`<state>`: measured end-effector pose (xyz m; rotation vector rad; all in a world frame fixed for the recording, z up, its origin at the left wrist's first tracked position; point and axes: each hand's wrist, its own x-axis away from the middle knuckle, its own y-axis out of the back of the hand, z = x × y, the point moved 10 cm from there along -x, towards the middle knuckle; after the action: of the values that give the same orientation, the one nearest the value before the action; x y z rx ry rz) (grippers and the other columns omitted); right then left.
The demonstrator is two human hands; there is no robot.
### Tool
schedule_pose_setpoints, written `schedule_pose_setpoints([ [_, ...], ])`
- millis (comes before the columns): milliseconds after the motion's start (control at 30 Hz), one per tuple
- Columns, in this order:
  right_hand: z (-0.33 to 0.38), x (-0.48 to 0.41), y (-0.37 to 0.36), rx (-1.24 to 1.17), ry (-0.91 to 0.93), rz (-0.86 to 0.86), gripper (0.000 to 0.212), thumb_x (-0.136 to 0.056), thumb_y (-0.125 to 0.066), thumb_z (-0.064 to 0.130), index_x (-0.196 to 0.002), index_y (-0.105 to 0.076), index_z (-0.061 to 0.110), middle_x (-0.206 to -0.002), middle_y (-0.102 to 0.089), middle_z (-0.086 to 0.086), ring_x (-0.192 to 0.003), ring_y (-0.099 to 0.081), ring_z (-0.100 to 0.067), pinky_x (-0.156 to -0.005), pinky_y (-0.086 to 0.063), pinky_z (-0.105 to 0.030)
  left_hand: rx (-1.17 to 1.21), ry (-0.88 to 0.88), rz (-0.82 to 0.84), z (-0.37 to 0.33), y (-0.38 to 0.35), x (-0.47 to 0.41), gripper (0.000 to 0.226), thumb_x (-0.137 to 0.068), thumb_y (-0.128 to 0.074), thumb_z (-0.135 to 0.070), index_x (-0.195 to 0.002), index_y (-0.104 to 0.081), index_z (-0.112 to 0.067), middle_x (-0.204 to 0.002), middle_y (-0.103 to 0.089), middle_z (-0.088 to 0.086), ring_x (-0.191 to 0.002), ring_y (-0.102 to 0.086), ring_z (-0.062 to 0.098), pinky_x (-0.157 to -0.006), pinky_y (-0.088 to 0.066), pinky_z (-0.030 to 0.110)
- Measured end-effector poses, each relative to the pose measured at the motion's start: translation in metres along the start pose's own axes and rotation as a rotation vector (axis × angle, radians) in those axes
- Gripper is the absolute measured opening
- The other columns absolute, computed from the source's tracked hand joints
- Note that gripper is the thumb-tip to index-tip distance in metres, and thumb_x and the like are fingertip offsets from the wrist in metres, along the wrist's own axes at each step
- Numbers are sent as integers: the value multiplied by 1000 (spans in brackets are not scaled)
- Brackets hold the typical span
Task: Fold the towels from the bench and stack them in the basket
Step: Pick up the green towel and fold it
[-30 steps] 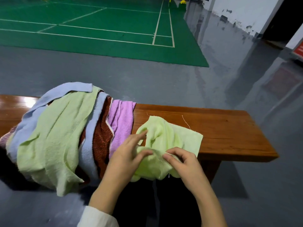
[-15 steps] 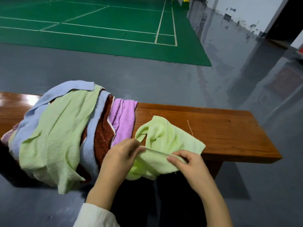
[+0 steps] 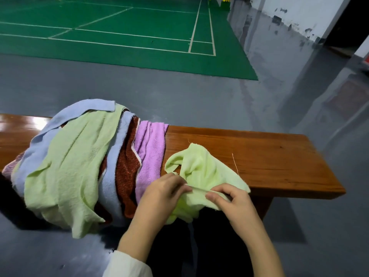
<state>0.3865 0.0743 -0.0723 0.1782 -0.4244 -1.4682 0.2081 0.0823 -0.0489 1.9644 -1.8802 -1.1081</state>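
Pinching one hem of the small light-green towel (image 3: 201,168), left hand (image 3: 159,193) and right hand (image 3: 232,202) stretch it straight for folding.

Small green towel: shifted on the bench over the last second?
Yes. The small green towel has slid toward the near edge of the bench: its right corner, earlier well up on the top, now reaches that edge.

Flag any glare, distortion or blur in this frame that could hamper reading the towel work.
Head view: glare whitens the bench at far left; wide-angle lens leans the wall at right; left hand, right hand and the small green towel they pinch are sharp; deep shadow lies under the pile of towels.
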Motion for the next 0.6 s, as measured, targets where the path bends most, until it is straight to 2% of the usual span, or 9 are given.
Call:
schedule_pose_setpoints([
  [67, 0, 1, 1, -6, 14, -5, 5, -83, -71, 24, -78, -71, 23, -81, -67, 17, -80, -59, 3, -70, -44, -15, -47, 14, -73, 7, 14, 2, 27, -79, -52, -51, -82, -60, -25, -75, -62, -9, -71, -56, 6, -66, -42, 21],
  [133, 3, 0, -1, -19, 35, -11, 7, -85, -70, 23, -78, -71, 23, -82, -67, 17, -80, -58, 2, -70, -43, -15, -53, 48, -80, 9, 18, 3, 27, -79, -51, -54, -90, -59, -31, -84, -61, -13, -78, -57, 2, -71, -43, 20],
  [200, 10, -1, -8, -44, 69, -3, 6, -85, -69, 21, -79, -71, 21, -81, -67, 14, -80, -59, 0, -72, -43, -16, 38, 60, 9, 1, 6, 3, 35, -76, -51, -57, -99, -66, -35, -97, -61, -20, -92, -57, -3, -81, -42, 13],
  [267, 18, -2, -15, -76, 111, 13, 6, -86, -68, 17, -81, -71, 17, -81, -68, 11, -81, -60, -1, -74, -45, -16, 87, 13, 110, -14, -14, 2, 43, -77, -52, -56, -112, -64, -34, -105, -60, -20, -100, -56, -3, -86, -41, 12],
  [333, 20, -3, -17, -65, 120, 28, 6, -86, -67, 19, -83, -72, 18, -83, -68, 11, -84, -61, -1, -75, -47, -17, 62, -33, 140, -22, -24, 1, 34, -79, -52, -52, -105, -63, -32, -98, -60, -15, -89, -57, 0, -77, -43, 17],
  [433, 15, -3, -11, -16, 99, 29, 5, -84, -70, 24, -81, -72, 22, -84, -67, 15, -84, -60, 1, -74, -45, -14, 38, -37, 69, -15, -14, -3, 29, -79, -53, -48, -78, -66, -22, -74, -64, -6, -72, -57, 7, -65, -42, 20],
  [533, 8, -3, -1, -10, 81, -15, 7, -82, -72, 19, -76, -71, 21, -82, -66, 14, -77, -59, 0, -70, -44, -16, 0, -21, -34, -3, 9, -3, 24, -80, -54, -46, -79, -62, -23, -72, -65, -3, -69, -56, 6, -64, -40, 19],
  [600, 5, -4, 5, -45, 75, -37, 10, -83, -71, 14, -75, -71, 19, -81, -65, 7, -66, -58, -5, -61, -49, -26, -41, 24, -142, 11, 30, 1, 29, -80, -53, -44, -77, -66, -18, -73, -65, -3, -70, -55, 5, -66, -40, 20],
])
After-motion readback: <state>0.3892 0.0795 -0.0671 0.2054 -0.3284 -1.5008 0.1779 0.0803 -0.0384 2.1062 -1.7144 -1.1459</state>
